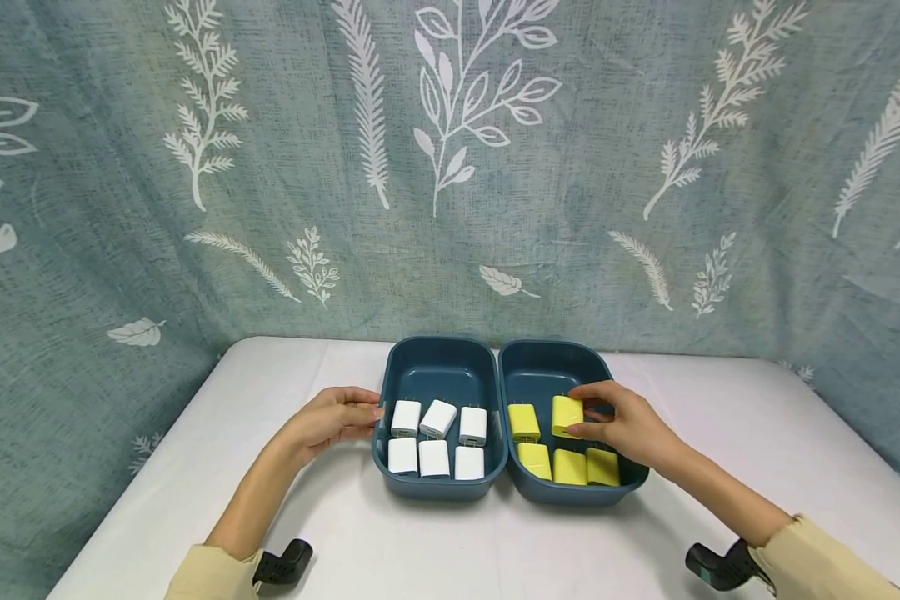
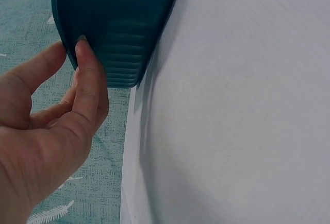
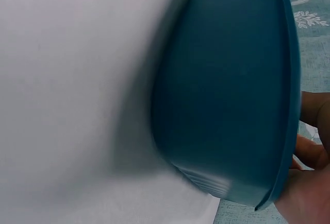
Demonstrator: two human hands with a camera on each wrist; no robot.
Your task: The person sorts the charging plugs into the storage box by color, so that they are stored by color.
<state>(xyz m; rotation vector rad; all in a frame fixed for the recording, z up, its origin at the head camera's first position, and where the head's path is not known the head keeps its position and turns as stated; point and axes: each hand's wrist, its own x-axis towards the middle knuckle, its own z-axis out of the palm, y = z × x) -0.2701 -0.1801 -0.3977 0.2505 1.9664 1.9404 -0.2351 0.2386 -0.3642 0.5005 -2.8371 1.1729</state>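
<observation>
Two dark blue bins stand side by side. My left hand [image 1: 335,419] holds the left bin [image 1: 441,490] by the left edge of its rim. In the left wrist view, its fingertips lie against the bin's ribbed wall [image 2: 124,54]. Several white charger plugs [image 1: 434,458] sit inside that bin in two rows. Over the right bin [image 1: 543,354], my right hand [image 1: 630,423] pinches a yellow charger plug [image 1: 567,415] between thumb and fingers. More yellow charger plugs [image 1: 570,467] lie below it in the bin. The right wrist view shows the bin's outer wall [image 3: 227,90] hiding the pinched plug.
The bins rest on a table with a white cloth [image 1: 420,550], close to its back edge. Behind hangs a grey-green curtain [image 1: 450,258] with white leaf patterns. Black wrist cameras [image 1: 288,562] are strapped on both arms near the beige sleeves [image 1: 213,573].
</observation>
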